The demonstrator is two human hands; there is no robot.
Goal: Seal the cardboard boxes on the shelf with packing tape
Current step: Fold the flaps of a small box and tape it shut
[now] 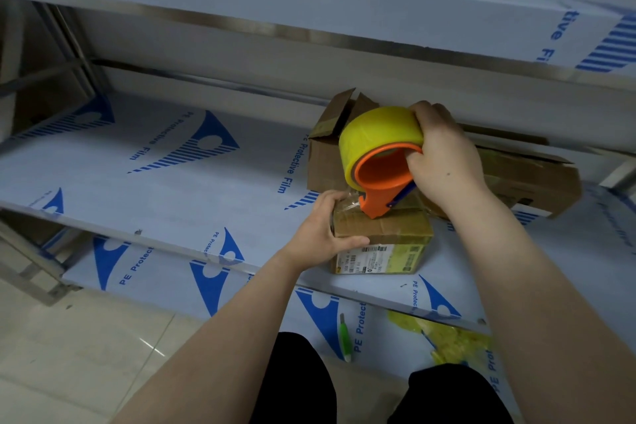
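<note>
**Taping a box shut.** The small box (382, 234) is gripped at its left end by the left hand (323, 231), fingers curled over the top. Below the right hand (444, 162) — closed on the orange dispenser (382, 179) and its yellow tape roll (375, 132) — the dispenser's nose is set on the box top, just beside the left fingers. The box's long axis runs rightward from there; open boxes (327, 155) are found just beyond the right hand.

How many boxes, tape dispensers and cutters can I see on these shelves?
Cardboard boxes: 3 (small front box, open box behind, long box at right)
Tape dispenser: 1
Green cutter: 1
Total: 5
</note>
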